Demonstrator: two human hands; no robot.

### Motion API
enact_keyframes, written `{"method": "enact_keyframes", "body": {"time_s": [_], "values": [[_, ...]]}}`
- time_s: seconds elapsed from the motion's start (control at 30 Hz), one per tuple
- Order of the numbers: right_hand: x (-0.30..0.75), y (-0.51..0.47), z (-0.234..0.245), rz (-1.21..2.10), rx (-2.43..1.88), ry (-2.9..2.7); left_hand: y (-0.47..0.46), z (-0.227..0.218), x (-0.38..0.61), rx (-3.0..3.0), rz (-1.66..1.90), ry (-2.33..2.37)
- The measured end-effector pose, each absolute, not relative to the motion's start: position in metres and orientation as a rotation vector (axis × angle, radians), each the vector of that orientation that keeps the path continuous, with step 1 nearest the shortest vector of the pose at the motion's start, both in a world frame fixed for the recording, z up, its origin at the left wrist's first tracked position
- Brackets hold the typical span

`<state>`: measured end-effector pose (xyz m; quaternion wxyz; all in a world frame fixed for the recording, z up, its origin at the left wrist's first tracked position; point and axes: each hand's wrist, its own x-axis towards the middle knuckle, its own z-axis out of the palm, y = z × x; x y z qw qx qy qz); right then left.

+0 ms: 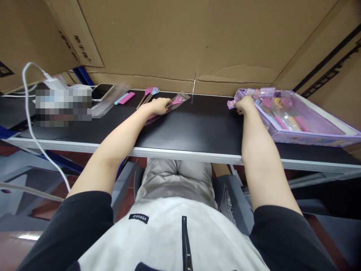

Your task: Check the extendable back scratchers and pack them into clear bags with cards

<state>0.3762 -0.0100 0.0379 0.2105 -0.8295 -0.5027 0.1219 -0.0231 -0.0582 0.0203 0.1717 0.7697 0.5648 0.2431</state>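
My left hand (161, 106) is closed around a pink back scratcher (177, 100) in a clear plastic bag, held just above or on the black tabletop. Its claw-shaped head sticks out to the right of the fingers. To the left lie two loose back scratchers, a pink one (147, 91) and a blue one (155, 90), with thin metal rods. My right hand (244, 104) is closed on a small purple printed piece (231, 104), at the left edge of an open purple box (313, 138). Several bagged back scratchers (278, 102) lie in that box.
Left of the loose back scratchers are a pink handle (127, 98), a blue handle (121, 98), clear plastic bags (108, 101) and a phone (102, 92). A white cable (29, 109) hangs over the table's front edge. Cardboard walls (180, 41) stand behind and at both sides.
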Motion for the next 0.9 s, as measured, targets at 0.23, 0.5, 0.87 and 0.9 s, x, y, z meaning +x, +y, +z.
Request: {"method": "enact_keyframes", "body": {"time_s": [0.23,0.5,0.87,0.9], "values": [[0.370,-0.020,0.042,0.333,-2.272,-1.361,-0.066,0.029,-0.019,2.123,0.618,1.639],[0.365,-0.026,0.045,0.272,-2.279,-1.414,-0.063,0.026,-0.021,2.311,0.523,1.585],[0.362,-0.025,0.043,0.228,-2.220,-1.408,-0.073,0.034,-0.013,2.528,0.207,1.698],[0.363,-0.023,0.042,0.251,-2.185,-1.411,-0.073,0.034,-0.013,2.529,0.205,1.701]]}}
